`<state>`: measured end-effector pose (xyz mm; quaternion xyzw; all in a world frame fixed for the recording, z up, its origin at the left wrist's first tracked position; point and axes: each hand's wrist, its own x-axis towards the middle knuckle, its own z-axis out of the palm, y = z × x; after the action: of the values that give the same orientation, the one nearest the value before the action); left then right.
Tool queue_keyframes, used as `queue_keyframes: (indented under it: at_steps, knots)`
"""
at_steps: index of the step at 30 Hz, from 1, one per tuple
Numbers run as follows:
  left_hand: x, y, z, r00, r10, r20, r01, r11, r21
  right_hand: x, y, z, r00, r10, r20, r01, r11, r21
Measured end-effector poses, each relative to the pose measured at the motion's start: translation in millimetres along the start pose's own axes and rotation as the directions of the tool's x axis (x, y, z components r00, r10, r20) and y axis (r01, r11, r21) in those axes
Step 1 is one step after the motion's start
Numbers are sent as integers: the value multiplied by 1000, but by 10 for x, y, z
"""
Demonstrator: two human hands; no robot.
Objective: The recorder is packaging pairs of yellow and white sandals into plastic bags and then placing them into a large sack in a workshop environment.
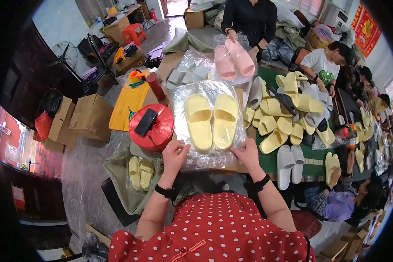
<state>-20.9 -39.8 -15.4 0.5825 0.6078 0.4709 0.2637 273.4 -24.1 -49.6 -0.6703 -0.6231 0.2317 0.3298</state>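
Observation:
A pair of pale yellow slide slippers [199, 131] lies side by side, toes toward the far side, on shiny clear plastic bags [180, 109]. Whether the slippers are inside the top bag or on it, I cannot tell. My left hand [175, 155] is closed in a pinch at the near left edge of the plastic. At the near right corner, my right hand [248, 155] pinches the plastic between thumb and fingers. Both hands are close to the slippers' heel ends without covering them.
Left of the bags sits a red twine roll [139, 139] with a black phone [146, 122] on it. Loose yellow slippers [275, 107] are heaped on the green tabletop [273, 162] at right, beside grey slippers [285, 166]. Across the table, a person holds bagged pink slippers [240, 59].

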Motion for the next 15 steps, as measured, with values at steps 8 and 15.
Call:
queue_keyframes:
  at_steps: [8, 15]
  knots:
    - [267, -202, 471, 896, -442, 25, 397, 776, -491, 86, 56, 158, 964, -219, -151, 247, 948, 201]
    - [316, 49, 473, 840, -385, 382, 530, 733, -426, 22, -197, 6, 965, 243, 102, -242, 660, 711]
